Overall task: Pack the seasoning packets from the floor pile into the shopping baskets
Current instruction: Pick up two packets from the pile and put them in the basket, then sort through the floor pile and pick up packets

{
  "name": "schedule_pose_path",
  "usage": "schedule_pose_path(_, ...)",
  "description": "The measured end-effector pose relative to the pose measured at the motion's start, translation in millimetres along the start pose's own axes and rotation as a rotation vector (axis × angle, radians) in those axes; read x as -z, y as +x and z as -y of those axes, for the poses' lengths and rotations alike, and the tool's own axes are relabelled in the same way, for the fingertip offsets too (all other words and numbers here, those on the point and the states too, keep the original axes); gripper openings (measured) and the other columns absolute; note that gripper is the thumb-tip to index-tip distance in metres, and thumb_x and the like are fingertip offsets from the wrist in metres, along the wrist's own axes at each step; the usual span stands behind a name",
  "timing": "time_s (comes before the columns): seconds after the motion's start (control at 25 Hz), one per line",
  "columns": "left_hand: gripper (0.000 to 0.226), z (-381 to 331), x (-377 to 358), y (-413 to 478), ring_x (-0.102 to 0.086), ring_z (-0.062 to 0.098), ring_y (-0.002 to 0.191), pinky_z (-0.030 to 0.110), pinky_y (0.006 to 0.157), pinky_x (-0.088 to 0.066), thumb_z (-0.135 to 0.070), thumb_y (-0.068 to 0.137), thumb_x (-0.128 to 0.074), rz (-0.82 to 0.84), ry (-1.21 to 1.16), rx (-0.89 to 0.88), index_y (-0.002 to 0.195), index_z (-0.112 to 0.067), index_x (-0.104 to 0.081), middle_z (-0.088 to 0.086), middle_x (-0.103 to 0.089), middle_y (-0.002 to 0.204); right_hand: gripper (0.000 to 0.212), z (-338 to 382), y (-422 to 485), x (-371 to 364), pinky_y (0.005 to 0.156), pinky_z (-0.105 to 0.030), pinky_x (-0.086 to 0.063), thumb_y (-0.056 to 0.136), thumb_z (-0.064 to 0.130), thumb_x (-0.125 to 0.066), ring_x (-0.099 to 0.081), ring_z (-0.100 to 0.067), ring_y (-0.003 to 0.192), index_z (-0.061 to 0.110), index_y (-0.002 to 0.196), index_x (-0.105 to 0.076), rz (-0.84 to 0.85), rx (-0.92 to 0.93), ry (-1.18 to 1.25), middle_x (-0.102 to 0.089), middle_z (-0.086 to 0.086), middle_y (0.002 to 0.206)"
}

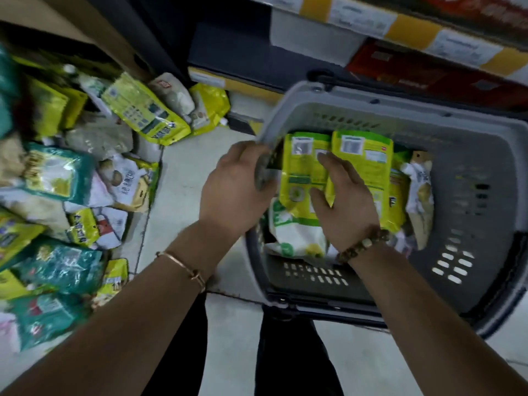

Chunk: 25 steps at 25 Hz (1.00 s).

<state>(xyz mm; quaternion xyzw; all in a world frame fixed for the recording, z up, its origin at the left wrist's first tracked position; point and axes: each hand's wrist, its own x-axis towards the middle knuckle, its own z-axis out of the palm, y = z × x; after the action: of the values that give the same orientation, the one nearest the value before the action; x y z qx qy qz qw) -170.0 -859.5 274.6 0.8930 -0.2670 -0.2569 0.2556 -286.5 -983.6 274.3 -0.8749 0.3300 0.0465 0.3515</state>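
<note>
From my remote seat, the left hand (231,187) has its fingers curled over the rim of the grey shopping basket (428,121) at the basket's 9 o'clock edge. I take that as steadying or tilting it, though blur hides the fingertips. The right hand (345,204) lies flat with straight fingers on a yellow-green seasoning packet (300,178) inside the basket, pressing rather than gripping, probably to seat it flush beside a second yellow-green packet (363,155) at its 3 o'clock. A white packet (420,190) stands on edge further toward 3 o'clock, so I judge they are being filed in a row to save room.

The floor pile (71,178) of packets sprawls at 9 o'clock of the view, still large. Both rest on a pale, smooth floor (183,178). Shop shelving with price labels (400,21) runs across 12 to 2 o'clock.
</note>
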Motion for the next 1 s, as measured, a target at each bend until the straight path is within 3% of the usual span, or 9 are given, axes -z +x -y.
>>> schedule_pose_path(0.2, 0.048, 99.3, 58.0, -19.4, -0.048, 0.02, 0.123, 0.029, 0.094, -0.039, -0.022, 0.085, -0.065, -0.082, -0.062, 0.227, 0.131, -0.019, -0.051, 0.0, -0.048, 0.137, 0.05, 99.7, 22.2, -56.7, 0.095, -0.042, -0.045, 0.081, 0.019, -0.052, -0.055, -0.037, 0.115, 0.003, 0.129, -0.053, 0.067, 0.162, -0.025, -0.054, -0.018, 0.13)
schedule_pose_path(0.4, 0.048, 182.7, 91.2, -15.8, -0.05, 0.023, 0.122, 0.034, 0.094, -0.041, -0.022, 0.086, -0.065, -0.064, -0.04, 0.38, 0.132, -0.018, -0.051, 0.003, -0.05, 0.135, 0.044, 157.7, 57.3, -120.7, 0.099, -0.035, -0.04, 0.092, 0.019, -0.051, -0.047, -0.026, 0.123, 0.017, 0.136, -0.045, 0.194, 0.058, -0.081, -0.047, -0.004, 0.139)
schedule_pose_path(0.68, 0.037, 289.9, 71.3, 24.9, -0.056, 0.03, 0.11, 0.034, 0.084, -0.044, -0.027, 0.081, -0.064, -0.086, -0.08, 0.48, 0.117, -0.019, -0.059, 0.007, -0.056, 0.121, 0.041, 151.5, 125.4, -227.9, 0.099, -0.035, -0.043, 0.094, 0.02, -0.047, -0.046, -0.023, 0.125, 0.018, 0.135, -0.044, 0.32, -0.131, -0.083, -0.048, -0.004, 0.138)
schedule_pose_path(0.84, 0.048, 345.4, 34.0, 72.4, -0.053, 0.026, 0.115, 0.033, 0.09, -0.043, -0.024, 0.082, -0.068, -0.171, -0.147, 0.509, 0.128, -0.019, -0.054, 0.008, -0.055, 0.128, 0.041, 133.4, 183.0, -297.5, 0.098, -0.037, -0.044, 0.092, 0.019, -0.052, -0.048, -0.029, 0.122, 0.016, 0.133, -0.045, 0.28, -0.218, -0.029, -0.051, -0.009, 0.134)
schedule_pose_path(1.0, 0.051, 398.4, -5.4, 125.5, -0.055, 0.023, 0.116, 0.027, 0.087, -0.041, -0.018, 0.084, -0.068, -0.217, -0.378, 0.568, 0.131, -0.014, -0.051, 0.009, -0.057, 0.13, 0.05, 118.7, 243.3, -356.5, 0.094, -0.033, -0.042, 0.09, 0.018, -0.056, -0.049, -0.028, 0.123, 0.018, 0.138, -0.039, 0.211, -0.163, -0.02, -0.049, -0.007, 0.138)
